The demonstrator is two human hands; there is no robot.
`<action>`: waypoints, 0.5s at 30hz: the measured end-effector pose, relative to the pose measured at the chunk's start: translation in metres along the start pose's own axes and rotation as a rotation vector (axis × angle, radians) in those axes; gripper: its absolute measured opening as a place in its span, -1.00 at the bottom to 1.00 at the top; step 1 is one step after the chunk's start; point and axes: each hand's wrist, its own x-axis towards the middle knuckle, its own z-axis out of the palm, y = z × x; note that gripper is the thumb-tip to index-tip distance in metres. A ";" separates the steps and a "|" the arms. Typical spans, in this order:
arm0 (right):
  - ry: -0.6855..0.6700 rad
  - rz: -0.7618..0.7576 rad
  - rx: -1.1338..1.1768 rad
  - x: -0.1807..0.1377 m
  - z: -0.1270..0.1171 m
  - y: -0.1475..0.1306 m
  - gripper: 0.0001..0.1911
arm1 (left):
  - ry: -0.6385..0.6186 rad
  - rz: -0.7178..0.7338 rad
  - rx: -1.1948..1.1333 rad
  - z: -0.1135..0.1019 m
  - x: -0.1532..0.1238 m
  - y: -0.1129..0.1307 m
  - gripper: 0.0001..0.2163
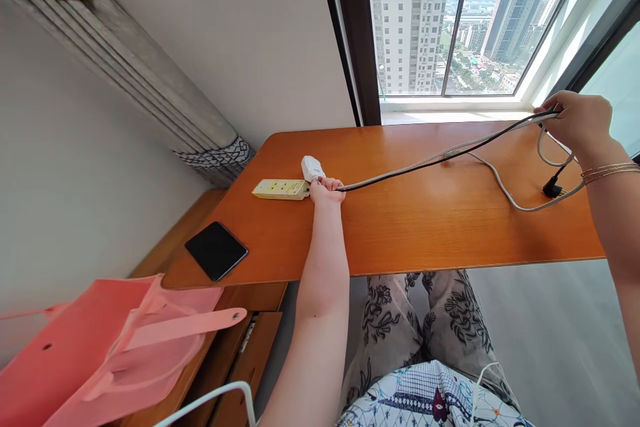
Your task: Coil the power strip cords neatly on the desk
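Black and white power cords (430, 161) stretch side by side across the desk between my two hands. My left hand (326, 189) is closed around their left end, beside a pale yellow power strip (281, 189) and a white adapter (312, 167). At the right, my right hand (575, 117) is raised and closed on the other end of both cords. Loose white cord loops below it onto the desk, near a black plug (552, 187). Whether the adapter touches my left fingers is hard to make out.
A dark tablet (217, 251) lies at the desk's (400, 233) left front corner. Pink bags (100, 340) hang or stand at the lower left beside a wooden drawer (250, 367). A curtain (150, 67) and a window (465, 33) are behind the desk.
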 end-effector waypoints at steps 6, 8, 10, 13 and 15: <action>-0.276 -0.010 0.011 -0.013 0.020 0.009 -0.86 | 0.010 0.038 0.002 -0.001 0.000 -0.002 -0.62; -0.282 -0.112 0.101 -0.024 0.029 -0.001 -0.91 | 0.011 0.048 0.010 -0.002 -0.001 -0.001 -0.64; -0.313 -0.221 0.184 -0.035 0.036 -0.015 -0.95 | 0.015 0.051 0.043 -0.002 -0.001 -0.001 -0.66; -0.376 -0.311 0.287 -0.052 0.041 -0.036 -0.85 | 0.023 0.043 0.098 -0.001 -0.001 -0.003 -0.69; -0.362 -0.322 0.348 -0.060 0.038 -0.046 -0.86 | 0.026 0.029 0.113 -0.001 -0.001 -0.004 -0.70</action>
